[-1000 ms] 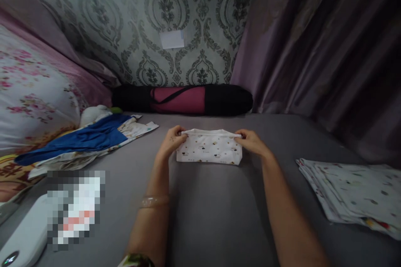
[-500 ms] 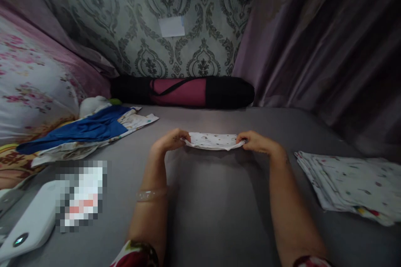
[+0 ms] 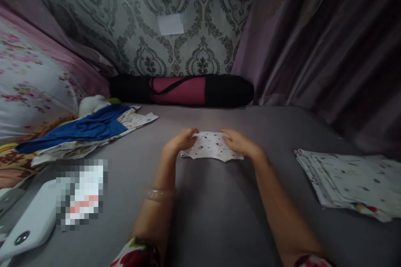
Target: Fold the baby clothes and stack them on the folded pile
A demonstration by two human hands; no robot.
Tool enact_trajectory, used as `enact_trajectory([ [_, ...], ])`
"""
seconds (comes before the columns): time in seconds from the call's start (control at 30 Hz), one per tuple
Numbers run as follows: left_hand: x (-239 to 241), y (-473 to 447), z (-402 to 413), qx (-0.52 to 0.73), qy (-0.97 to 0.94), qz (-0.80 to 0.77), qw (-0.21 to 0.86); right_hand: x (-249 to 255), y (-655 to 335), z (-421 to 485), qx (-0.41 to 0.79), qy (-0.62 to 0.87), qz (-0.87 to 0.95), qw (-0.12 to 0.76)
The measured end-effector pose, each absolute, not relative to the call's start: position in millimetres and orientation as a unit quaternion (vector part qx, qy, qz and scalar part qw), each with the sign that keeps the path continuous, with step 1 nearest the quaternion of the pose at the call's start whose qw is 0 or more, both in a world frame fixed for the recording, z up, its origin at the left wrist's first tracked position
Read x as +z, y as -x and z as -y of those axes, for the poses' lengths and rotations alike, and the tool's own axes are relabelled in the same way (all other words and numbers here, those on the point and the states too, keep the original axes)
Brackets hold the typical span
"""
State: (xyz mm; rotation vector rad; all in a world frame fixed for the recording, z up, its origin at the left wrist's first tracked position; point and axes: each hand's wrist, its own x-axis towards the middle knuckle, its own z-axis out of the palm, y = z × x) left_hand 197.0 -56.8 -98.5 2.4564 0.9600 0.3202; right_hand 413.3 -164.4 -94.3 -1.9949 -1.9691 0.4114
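Note:
A small white cloth with little coloured dots [image 3: 211, 148] lies folded on the grey bedsheet [image 3: 213, 208] in the middle of the view. My left hand [image 3: 181, 142] rests on its left edge with fingers curled over the fabric. On the cloth's right side lies my right hand [image 3: 238, 143], fingers laid across the top. Both hands are slightly blurred. A clear bangle sits on my left wrist.
A stack of folded dotted cloths [image 3: 351, 183] lies at the right. Blue and printed garments [image 3: 84, 131] are heaped at the left by a floral pillow [image 3: 28, 87]. A black-and-pink rolled bag [image 3: 181, 90] lies along the wall. A white device [image 3: 28, 225] is at the lower left. Curtains hang at right.
The cloth was held up stretched between both hands, then folded down flat onto the sheet. My hands have come closer together and now lie on top of it.

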Motion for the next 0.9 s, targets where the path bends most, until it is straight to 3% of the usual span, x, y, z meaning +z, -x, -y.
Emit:
enact_trajectory([
  [0.17, -124.4, -230.1, 69.6, 0.092, -0.931, -0.308, 0.172, -129.3, -362.9, 154.6, 0.069, 0.686, 0.712, 0.134],
  [0.37, -143.9, -238.0, 75.6, 0.016, -0.915, -0.381, 0.134, -151.1, -359.2, 153.5, 0.022, 0.696, 0.704, 0.140],
  [0.9, -145.7, -238.1, 87.6, 0.057, -0.914, -0.400, 0.045, -147.1, -372.1, 153.9, 0.024, 0.710, 0.689, 0.147],
])
